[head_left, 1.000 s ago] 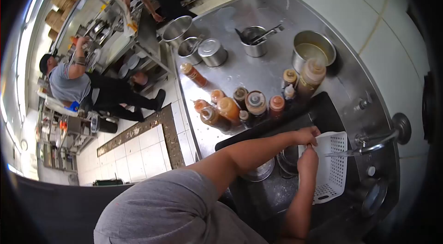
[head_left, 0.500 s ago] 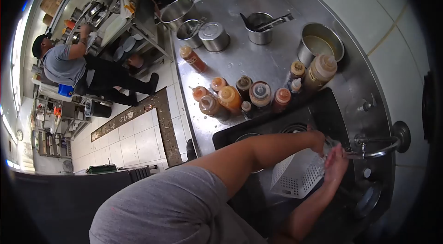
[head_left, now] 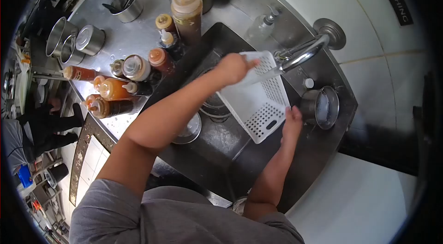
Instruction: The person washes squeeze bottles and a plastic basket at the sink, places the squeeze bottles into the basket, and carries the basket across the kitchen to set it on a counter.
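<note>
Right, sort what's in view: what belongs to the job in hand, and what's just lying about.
In the job:
white basket
left hand and right hand, at the basket
tap, water running
sink, below the basket

Apparently just lying about:
squeeze bottles
clear pump bottle
pot of liquid
pot holding utensils

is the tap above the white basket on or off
On: a pale stream of water shows between the mouth of the tap and the white basket.
</note>
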{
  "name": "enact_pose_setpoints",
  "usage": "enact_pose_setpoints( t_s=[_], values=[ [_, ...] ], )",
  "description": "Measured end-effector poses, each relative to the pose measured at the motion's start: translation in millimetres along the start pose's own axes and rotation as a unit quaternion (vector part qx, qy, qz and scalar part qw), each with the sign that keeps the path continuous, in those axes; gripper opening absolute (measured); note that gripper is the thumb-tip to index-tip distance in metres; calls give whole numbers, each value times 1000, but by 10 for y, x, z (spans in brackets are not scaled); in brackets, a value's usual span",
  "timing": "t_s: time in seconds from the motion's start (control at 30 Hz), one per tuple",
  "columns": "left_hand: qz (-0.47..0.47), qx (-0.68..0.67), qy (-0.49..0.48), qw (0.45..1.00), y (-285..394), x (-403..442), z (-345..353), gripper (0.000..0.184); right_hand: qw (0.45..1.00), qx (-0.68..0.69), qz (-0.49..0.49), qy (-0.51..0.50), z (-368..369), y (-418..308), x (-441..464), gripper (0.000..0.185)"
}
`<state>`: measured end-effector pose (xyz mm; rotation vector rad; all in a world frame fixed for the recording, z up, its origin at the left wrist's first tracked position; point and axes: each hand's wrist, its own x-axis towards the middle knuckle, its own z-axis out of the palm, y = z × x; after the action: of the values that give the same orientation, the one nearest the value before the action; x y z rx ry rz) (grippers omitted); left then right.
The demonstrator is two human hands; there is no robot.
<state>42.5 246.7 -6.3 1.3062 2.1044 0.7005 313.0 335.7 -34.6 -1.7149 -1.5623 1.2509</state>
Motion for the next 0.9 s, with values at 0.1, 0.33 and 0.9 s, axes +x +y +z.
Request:
enact_pose_setpoints(
  t_s=[0.1,0.33,0.9],
  values=[
    [-139,-146,15,979,56,-280,-458,56,957,145,191,-161,56,468,-88,45],
    [-185,-240,32,952,-430,-589,-372,50,953,249,85,-147,364,356,-490,40],
    [-301,-639,-291,645,-934,-2070,631,23,939,132,-37,-314,331,-1236,-480,36]
  ],
)
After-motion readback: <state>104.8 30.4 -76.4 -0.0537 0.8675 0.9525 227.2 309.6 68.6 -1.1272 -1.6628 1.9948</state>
